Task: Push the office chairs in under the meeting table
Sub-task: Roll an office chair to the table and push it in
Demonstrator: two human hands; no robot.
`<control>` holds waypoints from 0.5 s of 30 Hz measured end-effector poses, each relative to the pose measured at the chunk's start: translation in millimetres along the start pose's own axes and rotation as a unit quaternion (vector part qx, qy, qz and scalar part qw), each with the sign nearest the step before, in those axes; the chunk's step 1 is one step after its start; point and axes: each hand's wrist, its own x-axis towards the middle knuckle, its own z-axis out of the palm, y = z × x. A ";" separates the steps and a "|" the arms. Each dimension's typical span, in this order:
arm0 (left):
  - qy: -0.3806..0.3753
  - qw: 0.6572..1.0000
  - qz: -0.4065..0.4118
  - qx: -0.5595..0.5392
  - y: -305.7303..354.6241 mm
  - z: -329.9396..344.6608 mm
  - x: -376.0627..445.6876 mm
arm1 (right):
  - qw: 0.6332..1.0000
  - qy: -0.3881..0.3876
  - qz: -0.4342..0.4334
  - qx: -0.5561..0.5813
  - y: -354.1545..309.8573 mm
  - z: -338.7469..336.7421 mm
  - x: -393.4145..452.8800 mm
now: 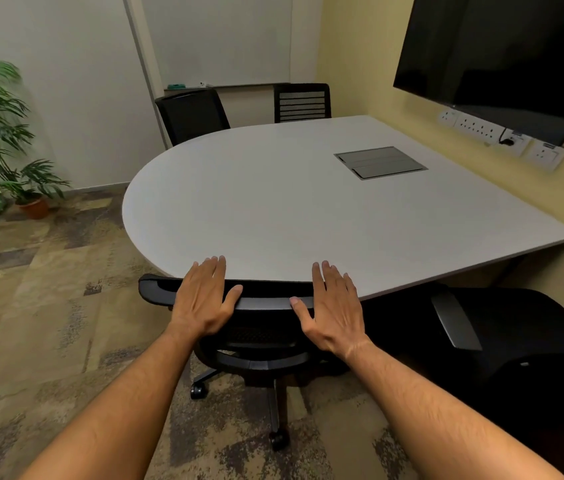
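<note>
Since the chair has to roll seat-first under the counter (308, 202), its backrest top (266, 299) sits touching the near edge, left hand (201, 303) and right hand (334, 311) flat on it, fingers (325, 275) spread, pressing, not gripping; second chair (516, 341) at right looks not tucked.
</note>
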 end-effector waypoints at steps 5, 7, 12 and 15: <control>0.016 0.999 0.032 -0.006 27.5 -5.3 -6.6 | 1.000 0.007 -0.015 -0.017 12.3 -16.0 -17.3; 0.027 0.998 0.046 -0.018 43.6 -6.3 -9.4 | 1.000 0.008 -0.014 -0.026 21.4 -25.3 -24.6; 0.032 0.994 0.098 -0.031 107.0 0.2 -9.5 | 0.999 0.020 0.015 -0.046 70.9 -50.8 -51.6; 0.028 0.989 0.137 -0.039 152.0 6.2 -11.0 | 0.997 0.032 0.048 -0.060 112.4 -66.0 -77.2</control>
